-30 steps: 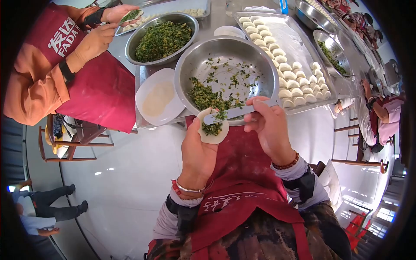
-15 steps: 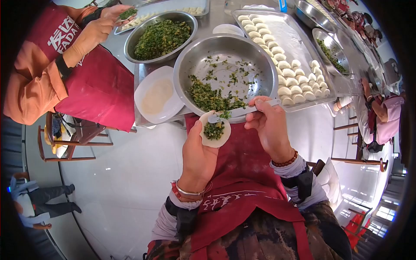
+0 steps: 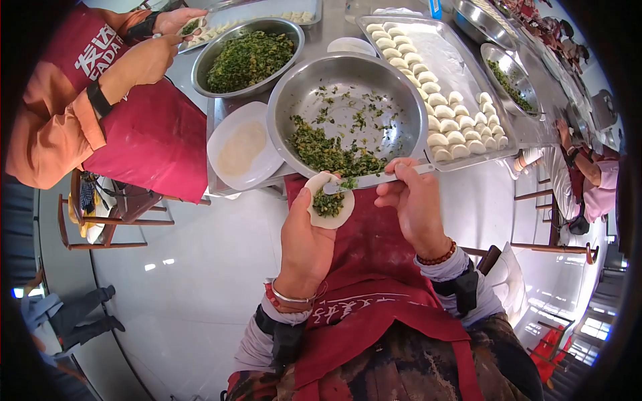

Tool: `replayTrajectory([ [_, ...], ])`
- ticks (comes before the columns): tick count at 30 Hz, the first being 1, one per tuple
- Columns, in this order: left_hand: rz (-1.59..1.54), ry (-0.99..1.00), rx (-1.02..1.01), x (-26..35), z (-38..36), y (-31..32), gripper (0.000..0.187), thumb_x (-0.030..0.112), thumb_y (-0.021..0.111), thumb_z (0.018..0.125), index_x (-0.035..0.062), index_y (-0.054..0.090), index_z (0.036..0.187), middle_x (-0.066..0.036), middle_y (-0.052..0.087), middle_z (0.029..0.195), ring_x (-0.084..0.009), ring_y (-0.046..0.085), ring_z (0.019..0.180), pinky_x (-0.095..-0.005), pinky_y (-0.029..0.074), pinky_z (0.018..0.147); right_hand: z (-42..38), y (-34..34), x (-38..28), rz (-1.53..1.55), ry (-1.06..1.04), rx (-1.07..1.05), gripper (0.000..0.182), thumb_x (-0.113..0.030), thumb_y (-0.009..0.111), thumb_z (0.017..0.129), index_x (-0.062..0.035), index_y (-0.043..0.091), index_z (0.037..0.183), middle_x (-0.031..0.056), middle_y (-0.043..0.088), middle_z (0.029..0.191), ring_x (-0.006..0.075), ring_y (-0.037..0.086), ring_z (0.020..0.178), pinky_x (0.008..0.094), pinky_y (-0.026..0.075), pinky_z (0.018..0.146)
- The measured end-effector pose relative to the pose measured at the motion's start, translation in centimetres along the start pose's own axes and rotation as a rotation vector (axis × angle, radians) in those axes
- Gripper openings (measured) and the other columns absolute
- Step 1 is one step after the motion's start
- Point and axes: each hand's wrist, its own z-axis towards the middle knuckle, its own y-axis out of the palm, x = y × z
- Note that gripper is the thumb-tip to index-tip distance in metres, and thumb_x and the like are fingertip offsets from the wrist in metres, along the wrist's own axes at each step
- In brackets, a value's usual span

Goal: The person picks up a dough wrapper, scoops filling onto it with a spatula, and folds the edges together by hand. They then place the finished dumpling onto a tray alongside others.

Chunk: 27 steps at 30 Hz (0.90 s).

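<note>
In my left hand (image 3: 304,247) lies a round dumpling wrapper (image 3: 343,212), its edge held by the fingers and thumb. Chopped green filling (image 3: 328,202) covers the wrapper's middle. My right hand (image 3: 414,207) pinches a pale, flat-handled spoon (image 3: 374,179), whose tip rests over the filling with green bits on it. Just beyond both hands stands a large steel bowl (image 3: 277,127), with loose green filling (image 3: 328,150) gathered at its near left side. Left of that bowl, a white plate (image 3: 221,150) carries flat wrappers (image 3: 242,148).
A metal tray (image 3: 461,53) on the right holds rows of folded dumplings (image 3: 447,125). Another steel bowl (image 3: 299,50) at the back left is heaped with filling. A co-worker in a red apron (image 3: 154,134) works at the left. Chairs (image 3: 114,227) stand by the table.
The spoon in my right hand has shifted slightly down and its tip sits lower over the wrapper's filling. The co-worker's right hand has moved nearer their wrapper.
</note>
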Motion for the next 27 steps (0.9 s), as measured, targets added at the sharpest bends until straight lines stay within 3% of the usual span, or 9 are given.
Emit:
replayTrajectory([
  [15,0.018,-0.039,-0.013,-0.1,-0.1,-0.5,0.041,0.023,0.028,0.101,-0.0043,0.044,0.128,-0.015,0.053,0.127,-0.0247,0.051,0.119,-0.0389,0.043,0.101,0.0,-1.0,0.3,0.069,0.011,-0.031,0.018,-0.014,0.050,0.093,0.0028,0.056,0.096,0.0095,0.060,0.083,0.0163,0.064,0.065,0.0293,0.057,0.053],
  [20,0.007,-0.066,-0.049,0.0,-0.6,-0.3,0.039,0.023,0.032,0.101,-0.0024,0.047,0.126,-0.012,0.055,0.124,-0.0213,0.053,0.116,-0.0357,0.045,0.099,0.1,-1.0,-0.7,-0.036,0.074,-0.169,0.021,-0.016,0.052,0.094,0.0040,0.058,0.099,0.0092,0.062,0.082,0.0147,0.064,0.065,0.0273,0.056,0.053],
  [27,0.022,-0.105,-0.036,0.3,-1.2,0.1,0.041,0.023,0.029,0.101,-0.0046,0.044,0.128,-0.016,0.054,0.125,-0.0260,0.052,0.118,-0.0393,0.043,0.101,1.1,-2.7,-2.0,-0.013,0.057,-0.435,0.023,-0.017,0.056,0.094,0.0044,0.062,0.099,0.0093,0.062,0.079,0.0136,0.063,0.064,0.0246,0.054,0.052],
])
